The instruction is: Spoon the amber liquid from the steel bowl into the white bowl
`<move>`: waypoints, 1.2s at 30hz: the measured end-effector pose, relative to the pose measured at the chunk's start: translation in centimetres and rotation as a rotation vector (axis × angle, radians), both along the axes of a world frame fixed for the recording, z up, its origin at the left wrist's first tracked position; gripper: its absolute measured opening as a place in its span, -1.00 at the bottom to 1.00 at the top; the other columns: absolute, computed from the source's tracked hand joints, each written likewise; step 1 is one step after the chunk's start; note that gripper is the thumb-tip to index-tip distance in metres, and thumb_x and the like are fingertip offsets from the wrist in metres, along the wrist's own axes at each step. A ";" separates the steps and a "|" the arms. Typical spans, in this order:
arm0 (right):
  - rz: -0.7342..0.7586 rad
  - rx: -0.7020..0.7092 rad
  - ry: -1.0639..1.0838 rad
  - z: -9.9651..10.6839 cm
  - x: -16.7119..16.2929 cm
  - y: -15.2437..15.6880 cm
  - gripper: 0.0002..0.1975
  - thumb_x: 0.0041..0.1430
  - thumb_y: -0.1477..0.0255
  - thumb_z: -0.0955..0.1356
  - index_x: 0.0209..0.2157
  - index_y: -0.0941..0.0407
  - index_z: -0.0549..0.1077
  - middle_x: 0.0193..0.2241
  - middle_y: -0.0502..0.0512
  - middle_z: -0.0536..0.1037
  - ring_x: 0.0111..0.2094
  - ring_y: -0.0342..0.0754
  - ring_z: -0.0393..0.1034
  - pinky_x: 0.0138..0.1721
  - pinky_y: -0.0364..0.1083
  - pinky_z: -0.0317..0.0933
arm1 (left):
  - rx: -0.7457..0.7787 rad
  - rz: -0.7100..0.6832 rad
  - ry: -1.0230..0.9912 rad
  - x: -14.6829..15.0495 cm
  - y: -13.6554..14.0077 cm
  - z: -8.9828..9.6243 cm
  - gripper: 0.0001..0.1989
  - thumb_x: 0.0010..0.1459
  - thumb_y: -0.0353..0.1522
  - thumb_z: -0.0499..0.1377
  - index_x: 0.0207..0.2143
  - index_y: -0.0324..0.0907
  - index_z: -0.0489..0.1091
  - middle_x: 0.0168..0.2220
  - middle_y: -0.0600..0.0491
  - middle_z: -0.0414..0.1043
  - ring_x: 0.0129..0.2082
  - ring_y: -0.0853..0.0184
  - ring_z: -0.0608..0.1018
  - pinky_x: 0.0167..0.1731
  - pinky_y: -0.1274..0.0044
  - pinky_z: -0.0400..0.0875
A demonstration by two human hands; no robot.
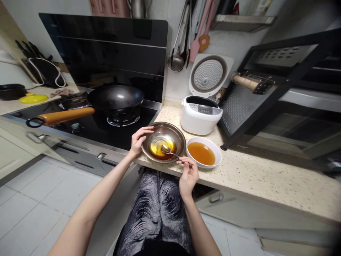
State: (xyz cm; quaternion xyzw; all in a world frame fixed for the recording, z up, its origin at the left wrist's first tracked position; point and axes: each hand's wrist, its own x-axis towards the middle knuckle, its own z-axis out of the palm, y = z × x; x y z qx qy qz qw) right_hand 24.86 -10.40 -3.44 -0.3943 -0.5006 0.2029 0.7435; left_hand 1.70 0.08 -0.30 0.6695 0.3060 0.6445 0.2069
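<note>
A metal bowl (176,134) was set near the front edge of the speckled desk (255,174), with a pool of amber liquid (154,145) held in its bottom. A metal spoon (166,149) was held inside the bowl's rim, its head placed at the liquid; whether the surface was touched could not be told. The spoon's handle was pinched between the thumb and fingers of the right hand (188,176), which was held at the near right side of the metal bowl. At the bowl's left rim, the left hand (137,141) was laid with its fingers stretched over the edge; whether the rim was clamped could not be told.

Just to the right of the metal bowl, a white bowl (219,157) was filled with orange-brown liquid (201,153). Behind the metal bowl and to its right, a white rice cooker (199,122) was placed with its lid raised. To the metal bowl's left, a dark wok (117,97) was set on the stove (92,132), its wooden handle (68,116) pointed away from the bowl.
</note>
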 end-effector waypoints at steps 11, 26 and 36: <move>-0.076 0.070 -0.021 2.1 1.1 -0.2 -0.81 0.45 0.35 0.31 -0.27 0.09 0.46 -0.30 0.07 0.58 -0.33 -0.09 0.50 -0.25 -0.07 0.44 | 0.013 -0.014 -0.011 -0.1 0.4 -0.3 -0.67 0.20 -0.36 0.12 -0.13 -0.12 0.67 0.09 -0.09 0.62 0.13 0.00 0.58 0.22 0.11 0.39; -0.175 0.098 -0.013 4.0 3.3 0.0 -0.82 0.44 0.35 0.33 -0.26 0.10 0.49 -0.30 0.07 0.57 -0.30 -0.09 0.54 -0.21 -0.05 0.50 | 0.007 -0.010 -0.020 -0.2 0.5 -0.3 -0.68 0.19 -0.36 0.13 -0.14 -0.12 0.67 0.08 -0.08 0.63 0.12 0.00 0.59 0.23 0.11 0.38; -0.330 0.112 -0.041 4.2 6.0 -0.6 -0.81 0.44 0.31 0.33 -0.24 0.11 0.48 -0.27 0.10 0.58 -0.28 -0.06 0.55 -0.24 -0.05 0.48 | 0.009 -0.009 -0.016 -0.2 0.5 -0.4 -0.68 0.21 -0.32 0.13 -0.13 -0.12 0.66 0.08 -0.10 0.62 0.14 -0.02 0.58 0.25 0.09 0.37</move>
